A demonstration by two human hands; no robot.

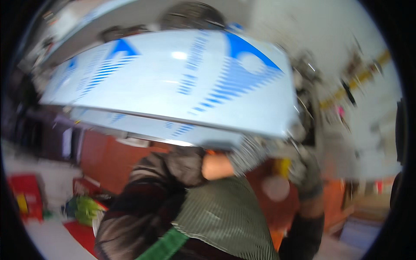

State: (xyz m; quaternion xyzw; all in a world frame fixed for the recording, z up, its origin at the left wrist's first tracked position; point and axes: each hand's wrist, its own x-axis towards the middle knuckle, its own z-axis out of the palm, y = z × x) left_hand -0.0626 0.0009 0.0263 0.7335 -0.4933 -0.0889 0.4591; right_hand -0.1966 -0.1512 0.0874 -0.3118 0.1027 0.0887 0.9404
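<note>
A long sheet-metal panel (147,82) in white film with blue arrows and stripes lies across the upper middle. Beneath its near edge shows a second film-covered strip (151,130). My left hand (250,155), in a grey knit glove, reaches across my body to the panel's near right corner; motion blur hides its fingers. Just right of it, my right hand (304,169), also gloved, looks curled beside the panel's corner. A yellow thing (282,167) shows at its inner side, too smeared to name.
Dark, blurred machine parts (307,108) stand off the panel's right end. A dark rounded object (193,15) is behind the far edge. Below left are a red-brown surface (104,158), a green bundle (84,210) and a red object (27,195). A yellow strip (359,82) crosses the pale wall.
</note>
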